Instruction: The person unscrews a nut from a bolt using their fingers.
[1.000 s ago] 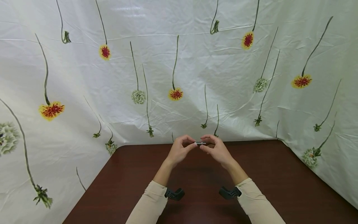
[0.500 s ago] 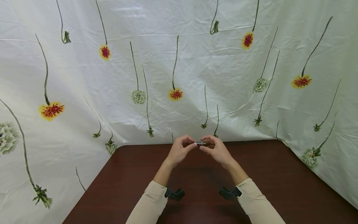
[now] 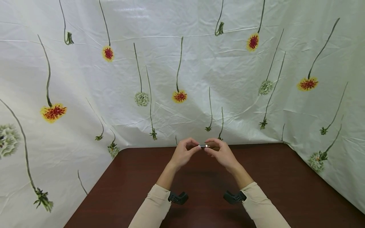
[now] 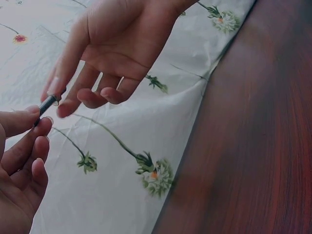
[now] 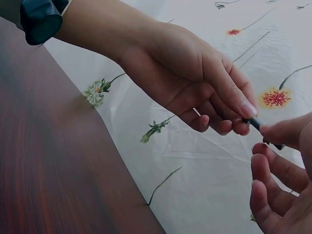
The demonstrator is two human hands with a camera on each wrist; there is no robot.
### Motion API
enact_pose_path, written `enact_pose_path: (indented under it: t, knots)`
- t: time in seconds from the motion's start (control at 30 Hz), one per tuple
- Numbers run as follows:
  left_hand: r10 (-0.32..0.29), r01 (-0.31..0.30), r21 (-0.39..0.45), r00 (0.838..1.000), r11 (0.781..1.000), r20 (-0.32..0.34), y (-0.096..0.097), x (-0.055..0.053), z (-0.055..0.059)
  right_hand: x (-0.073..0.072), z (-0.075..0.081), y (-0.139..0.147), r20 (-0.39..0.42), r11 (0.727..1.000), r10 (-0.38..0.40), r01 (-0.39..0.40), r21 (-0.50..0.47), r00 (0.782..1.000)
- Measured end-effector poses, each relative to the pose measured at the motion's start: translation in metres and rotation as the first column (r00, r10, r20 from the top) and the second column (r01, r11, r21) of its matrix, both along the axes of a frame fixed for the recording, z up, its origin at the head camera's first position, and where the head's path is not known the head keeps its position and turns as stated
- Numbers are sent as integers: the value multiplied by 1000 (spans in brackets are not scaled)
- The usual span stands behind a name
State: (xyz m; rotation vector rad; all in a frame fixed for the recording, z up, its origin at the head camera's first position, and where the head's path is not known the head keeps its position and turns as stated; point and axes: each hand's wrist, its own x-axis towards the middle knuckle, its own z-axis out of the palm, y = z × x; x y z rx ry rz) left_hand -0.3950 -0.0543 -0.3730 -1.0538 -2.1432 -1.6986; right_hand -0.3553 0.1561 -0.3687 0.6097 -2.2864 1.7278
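Observation:
My left hand [image 3: 181, 154] pinches one end of a small dark metal bolt [image 4: 46, 106] between thumb and fingertips. The bolt lies roughly level in the head view, its threads visible in the left wrist view. Toward its other end sits a small nut [image 3: 206, 146], shiny in the head view. The thumb and forefinger of my right hand [image 3: 223, 154] are around the nut; the thumb covers part of it in the right wrist view, and the forefinger's contact is hard to tell. Its other fingers are loosely curled. Both hands are raised above the table.
A dark reddish-brown table [image 3: 137, 183] spreads beneath the hands. Behind it and along both sides hangs a white cloth [image 3: 159, 120] printed with flowers. Dark bands [image 3: 178, 198] with protruding mounts sit at both wrists, over beige sleeves [image 3: 154, 205].
The right thumb and fingertips shift slightly at the nut, which now catches more light. My left hand keeps its grip on the bolt and stays in place.

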Motion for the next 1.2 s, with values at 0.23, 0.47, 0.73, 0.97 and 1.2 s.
enact_pose_path:
  t: [0.23,0.47,0.73,0.97,1.2]
  knots:
    - [-7,7,-2,1000,1000,3,0,0,-1,0,-1,-1,27,1000,-3,2,14,1000]
    - [-7,7,-16,1000,1000,1,0,0,-1,2,-2,0,18,1000,1,-1,7,1000]
    - [5,-5,-10,1000,1000,7,0,1,0,2,1,-2,14,999,-39,39,-13,999]
    - [3,-3,-9,1000,1000,-11,0,0,-1,0,-1,-1,3,1000,-18,18,-7,1000]
    - [2,-3,-14,1000,1000,-16,0,1,0,0,-1,-1,11,999,-33,33,-9,999]
